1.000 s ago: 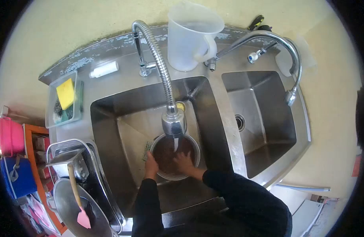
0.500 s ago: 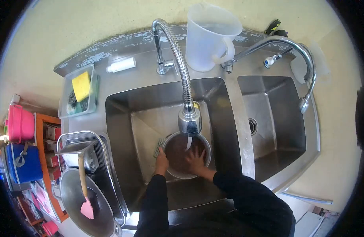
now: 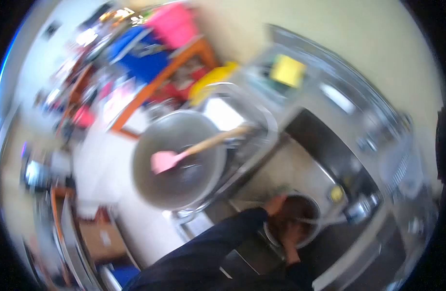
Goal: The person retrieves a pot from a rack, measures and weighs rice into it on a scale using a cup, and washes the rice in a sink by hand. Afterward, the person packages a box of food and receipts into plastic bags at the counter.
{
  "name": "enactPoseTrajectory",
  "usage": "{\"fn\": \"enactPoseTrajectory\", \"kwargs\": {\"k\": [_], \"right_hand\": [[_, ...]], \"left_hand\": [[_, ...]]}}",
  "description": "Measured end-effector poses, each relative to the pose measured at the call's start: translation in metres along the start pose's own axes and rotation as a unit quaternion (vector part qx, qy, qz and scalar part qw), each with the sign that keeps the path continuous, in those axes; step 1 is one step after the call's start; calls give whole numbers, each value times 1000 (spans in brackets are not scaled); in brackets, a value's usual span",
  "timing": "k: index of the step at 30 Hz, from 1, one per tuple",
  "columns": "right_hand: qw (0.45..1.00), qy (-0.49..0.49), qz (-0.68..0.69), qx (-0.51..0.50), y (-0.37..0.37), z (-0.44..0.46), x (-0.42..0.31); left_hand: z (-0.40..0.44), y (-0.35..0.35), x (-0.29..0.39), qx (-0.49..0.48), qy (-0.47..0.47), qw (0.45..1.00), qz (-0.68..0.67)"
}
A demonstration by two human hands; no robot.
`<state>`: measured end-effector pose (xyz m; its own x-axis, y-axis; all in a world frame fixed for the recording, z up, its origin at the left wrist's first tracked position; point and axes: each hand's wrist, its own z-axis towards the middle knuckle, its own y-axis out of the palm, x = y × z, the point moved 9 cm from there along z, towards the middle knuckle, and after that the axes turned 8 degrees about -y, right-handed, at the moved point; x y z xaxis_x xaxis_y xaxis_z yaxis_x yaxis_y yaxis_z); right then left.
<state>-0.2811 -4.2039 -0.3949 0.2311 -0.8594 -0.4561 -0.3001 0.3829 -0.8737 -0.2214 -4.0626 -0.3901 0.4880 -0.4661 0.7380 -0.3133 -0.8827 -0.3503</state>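
A round metal pot stands in the large sink basin, with reddish-brown contents. My left hand grips the pot's left rim, though blur softens its fingers. Inside the pot, my right hand reaches down into the brown contents; motion smears its fingers. From the faucet head a stream of water runs into the pot. A greenish scrub pad shows faintly beside the left hand.
Left of the basin, a large pan holds a pink spatula with a wooden handle, beside a dish rack. A yellow sponge lies in a plastic container behind. A translucent pitcher stands right of the faucet.
My view has swung left, bringing the pan, shelves and floor into the middle and blurring everything. Both hands stay at the pot, and the water still runs.
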Motion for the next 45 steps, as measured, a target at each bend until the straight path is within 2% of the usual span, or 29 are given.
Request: {"fn": "enactPoseTrajectory", "kwargs": {"k": [1,2,3,5,7,9,11,12,15,16,17,18,19,20,23,24,25,26,27,28,29,30,32,33,34,35,36,39,45], "right_hand": [[998,52,6,-27,-43,7,2],[966,80,-204,-135,-24,15,24],[981,97,-143,-86,-11,32,62],[989,134,23,-59,25,73,80],[959,174,205,-83,29,98,77],[927,154,333,-80,3,94,63],[888,232,395,-43,-23,68,68],[824,263,502,-8,-37,57,61],[597,269,749,99,-77,38,23],[533,233,800,149,-70,43,29],[538,236,790,177,-71,43,32],[541,237,780,206,-73,44,32],[528,127,815,200,-75,50,26],[513,17,838,187,-85,46,17],[533,176,805,190,-125,31,-13],[724,161,646,183,-158,29,-11],[869,142,446,162,-190,29,-9],[960,121,219,128,-221,30,-11],[970,137,106,168,-265,31,-11],[967,149,-7,206,-307,41,-7],[930,56,21,363,-328,59,16],[916,7,136,377,-344,88,30],[854,87,487,161,-307,172,81],[816,70,557,136,-306,185,78],[773,53,623,103,-304,197,67],[727,33,683,63,-301,211,53],[738,45,668,91,-307,221,57],[734,14,670,111,-324,263,98],[726,-36,656,202,-393,197,47]], "left_hand": [[-13,-12,15,6,-20,999,-26],[-12,-14,16,32,12,999,14],[-13,-8,24,39,47,996,63],[-24,-27,28,3,-67,997,25],[-12,-17,19,-15,-85,995,46],[24,25,-24,3,-17,994,112],[-15,1,25,10,-80,967,240],[-33,-15,52,21,-109,948,300],[-30,12,65,204,-98,966,122],[-46,17,71,169,-138,971,-100],[-63,27,84,115,-183,925,-313],[-72,45,83,104,-259,889,-363],[-68,80,94,-46,-223,849,-477],[-59,94,89,-35,-222,827,-515],[-57,93,107,3,-202,820,-535],[-62,87,110,17,-196,826,-528],[-57,91,114,-24,-184,801,-568],[-49,97,114,-64,-175,773,-606],[-46,103,114,-103,-166,742,-641],[-43,95,112,-96,-138,784,-598],[-42,84,109,-85,-110,822,-552],[-39,74,109,-71,-80,858,-503],[-36,58,116,-37,-29,972,-230],[-37,49,116,-14,-10,996,-86],[-43,42,126,56,59,994,66],[-55,41,133,39,71,985,150],[-70,36,140,26,77,970,228],[-96,28,147,-3,95,982,164],[-206,-28,191,52,254,952,164]]}}
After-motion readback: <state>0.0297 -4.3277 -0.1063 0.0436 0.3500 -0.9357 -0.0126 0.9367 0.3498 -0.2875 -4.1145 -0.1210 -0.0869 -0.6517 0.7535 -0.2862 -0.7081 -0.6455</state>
